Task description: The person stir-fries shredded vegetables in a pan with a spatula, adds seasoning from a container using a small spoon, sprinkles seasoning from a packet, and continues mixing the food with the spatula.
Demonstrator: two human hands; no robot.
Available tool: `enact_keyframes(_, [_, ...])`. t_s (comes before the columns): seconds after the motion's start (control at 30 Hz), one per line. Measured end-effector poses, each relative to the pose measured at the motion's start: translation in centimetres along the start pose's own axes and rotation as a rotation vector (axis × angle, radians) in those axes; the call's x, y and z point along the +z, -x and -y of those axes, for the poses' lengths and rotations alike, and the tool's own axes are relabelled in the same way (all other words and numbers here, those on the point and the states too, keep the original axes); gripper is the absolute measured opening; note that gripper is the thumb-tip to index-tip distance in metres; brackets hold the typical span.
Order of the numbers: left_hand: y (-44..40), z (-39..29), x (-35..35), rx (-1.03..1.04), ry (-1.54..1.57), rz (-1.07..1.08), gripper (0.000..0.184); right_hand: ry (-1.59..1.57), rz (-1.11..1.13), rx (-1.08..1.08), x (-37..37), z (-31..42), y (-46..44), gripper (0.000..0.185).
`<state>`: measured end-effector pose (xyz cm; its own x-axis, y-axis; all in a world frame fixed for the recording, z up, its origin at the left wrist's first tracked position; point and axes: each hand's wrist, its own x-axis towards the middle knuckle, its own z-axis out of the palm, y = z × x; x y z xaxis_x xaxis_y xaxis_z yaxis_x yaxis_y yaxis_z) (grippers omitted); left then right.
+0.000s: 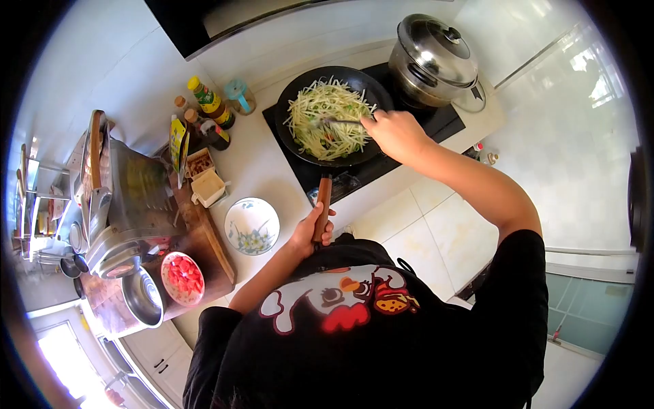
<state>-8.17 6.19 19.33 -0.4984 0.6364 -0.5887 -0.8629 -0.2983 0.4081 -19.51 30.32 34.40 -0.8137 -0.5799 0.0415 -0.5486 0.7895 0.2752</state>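
A black wok [368, 85] sits on the dark cooktop [449, 126], holding a heap of pale shredded vegetable [330, 109] with bits of green and red. My left hand [315, 228] is wrapped round the wok's brown wooden handle [324, 194]. Over the wok's right edge, my right hand [396, 135] grips a thin dark utensil [347, 122], whose far end reaches into the shreds and is blurred there. A white bowl with a blue and green flower pattern [252, 226] stands on the counter left of my left hand.
Behind the wok to the right stands a lidded steel pot [432, 61]. Bottles [211, 102] and a glass jar [240, 97] line the wall at left. Nearer are small seasoning boxes [208, 187], a wooden board [212, 252], a bowl of red pieces [182, 278] and a steel bowl [143, 296].
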Motion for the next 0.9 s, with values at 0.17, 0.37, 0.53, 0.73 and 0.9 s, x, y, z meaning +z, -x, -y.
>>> enact_keyframes(0.17, [0.1,0.2,-0.1,0.001,0.016,0.023,0.043,-0.024,-0.035,0.008,1.3,-0.1,-2.8,0.024])
enact_keyframes(0.37, [0.0,0.1,-0.4,0.000,0.004,0.023,0.044,-0.111,0.064,-0.063,-1.1,-0.8,0.9,0.008])
enact_keyframes(0.53, [0.1,0.1,-0.2,0.005,-0.015,0.015,0.046,-0.081,0.269,-0.053,-3.1,0.3,1.7,0.014])
enact_keyframes(0.73, [0.5,0.4,0.1,-0.071,0.226,0.013,0.037,-0.178,0.103,0.239,-0.8,-1.6,-1.4,0.015])
enact_keyframes(0.9, [0.9,0.7,-0.4,-0.070,0.166,0.043,0.033,-0.282,0.327,0.538,-2.4,-8.3,-0.7,0.033])
